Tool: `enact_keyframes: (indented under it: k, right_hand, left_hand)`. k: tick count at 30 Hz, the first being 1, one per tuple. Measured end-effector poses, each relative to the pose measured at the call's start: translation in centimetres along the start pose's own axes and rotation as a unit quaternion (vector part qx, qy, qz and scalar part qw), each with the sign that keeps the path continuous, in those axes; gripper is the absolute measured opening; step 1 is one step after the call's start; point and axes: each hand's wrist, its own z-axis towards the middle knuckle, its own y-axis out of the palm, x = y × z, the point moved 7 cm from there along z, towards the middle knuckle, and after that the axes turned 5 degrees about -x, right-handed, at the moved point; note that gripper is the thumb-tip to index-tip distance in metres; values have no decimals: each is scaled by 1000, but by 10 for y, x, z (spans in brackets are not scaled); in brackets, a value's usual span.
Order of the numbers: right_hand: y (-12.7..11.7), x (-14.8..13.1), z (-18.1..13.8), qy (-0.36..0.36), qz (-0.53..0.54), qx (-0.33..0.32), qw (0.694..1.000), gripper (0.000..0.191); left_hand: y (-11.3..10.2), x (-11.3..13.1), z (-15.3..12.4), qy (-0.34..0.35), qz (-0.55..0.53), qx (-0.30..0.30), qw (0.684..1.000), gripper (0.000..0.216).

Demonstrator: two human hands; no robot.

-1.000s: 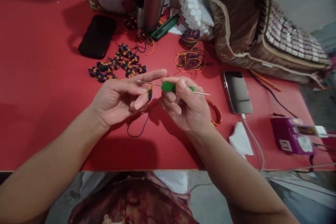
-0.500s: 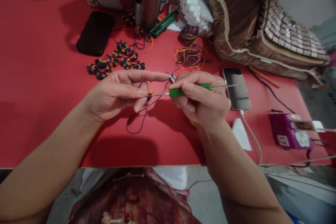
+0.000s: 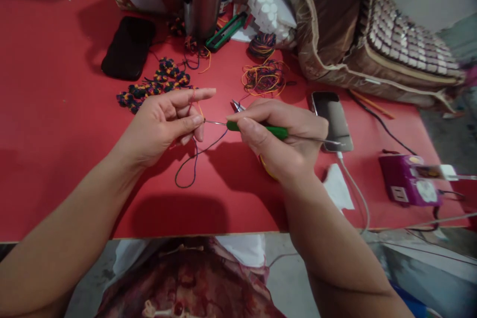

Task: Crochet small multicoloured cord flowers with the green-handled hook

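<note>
My right hand (image 3: 283, 134) grips a green-handled crochet hook (image 3: 276, 131), whose thin metal shaft points left. My left hand (image 3: 171, 121) pinches a tiny piece of crochet work between thumb and fingers, mostly hidden by them, and the hook's tip meets it there. Orange and pink yarn (image 3: 200, 108) runs up over the stretched left index finger. A dark blue strand (image 3: 185, 187) hangs in a loop below onto the table. Behind my left hand lie several finished crocheted pieces (image 3: 164, 79) in dark blue, orange and pink. Metal tips of scissors or pliers (image 3: 236, 105) show beyond my right hand.
On the red table (image 3: 55, 159) lie loose multicoloured yarn (image 3: 264, 78), a wound yarn ball (image 3: 262, 44), a black phone (image 3: 128, 47) and a green cutter (image 3: 226, 31). Rightward are a charging phone (image 3: 333, 119), a purple power box (image 3: 410, 179) and a brown beaded bag (image 3: 335, 20).
The left thumb and fingers have closed further over the small crochet piece, covering most of it. Both hands and the hook have shifted slightly left in view.
</note>
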Motion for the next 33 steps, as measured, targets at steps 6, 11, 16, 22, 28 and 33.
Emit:
enact_keyframes:
  k: [6,11,16,22,28,33]
  right_hand:
    - [9,-10,-3,-60,-98,-38,993,14]
    - [12,-11,-7,-98,-138,-32,985,15]
    - [14,-9,-8,-121,-137,-31,983,17]
    - [27,-4,-11,-140,-180,-66,972,23]
    - [40,-1,-21,-176,-262,-35,948,30]
    - [43,-1,-25,-159,-294,-21,942,29]
  left_hand:
    - [1,3,-1,26,31,46,998,35]
    - [1,4,-3,34,20,61,997,33]
    - [2,3,0,30,-62,23,997,30]
    - [16,-6,1,-8,-256,-47,965,39]
    - [22,-11,-1,7,-247,-10,969,35]
    - [20,-3,-2,89,-189,11,978,29]
